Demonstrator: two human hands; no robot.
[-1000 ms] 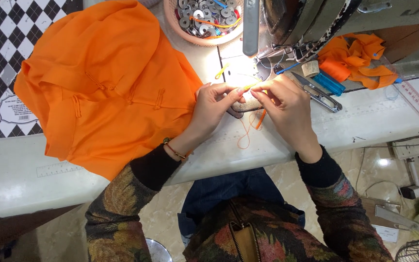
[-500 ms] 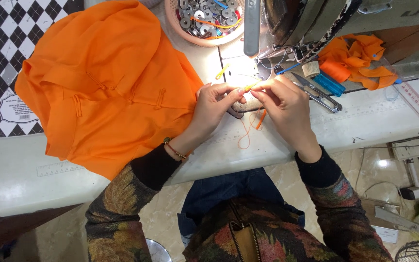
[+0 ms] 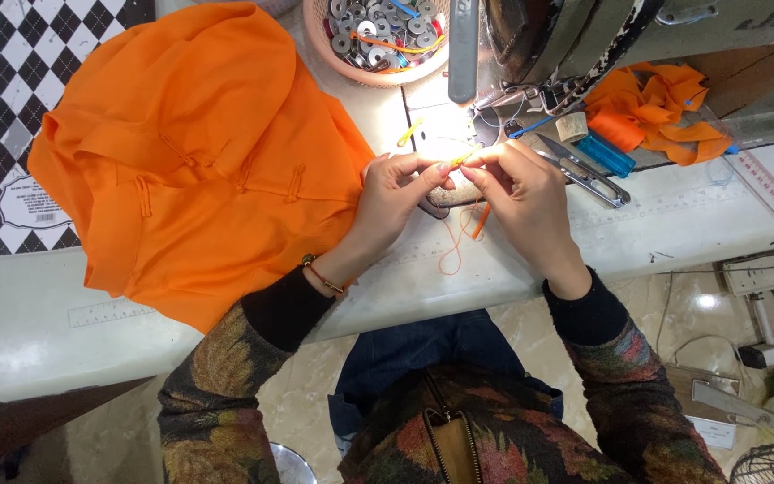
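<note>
The left hand (image 3: 393, 193) and the right hand (image 3: 523, 190) meet fingertip to fingertip under the lamp of the sewing machine (image 3: 575, 40), both closed in a pinch on a thin orange cord (image 3: 455, 240). The cord hangs down from between the fingers in a loose loop onto the white table (image 3: 64, 350); it looks like a small fabric loop or a knot piece, but it is too small to tell surely.

To do this step well, I judge the fingers should hold the cord near its end, in the bright light, and keep it taut.

Left of the left hand lies the orange garment (image 3: 190, 152) with its knot buttons. Beyond the hands stands a round pink basket (image 3: 320, 45) full of metal bobbins (image 3: 378, 22). Right of the right hand lie thread snips (image 3: 584, 172) and a heap of orange scraps (image 3: 665, 112).
</note>
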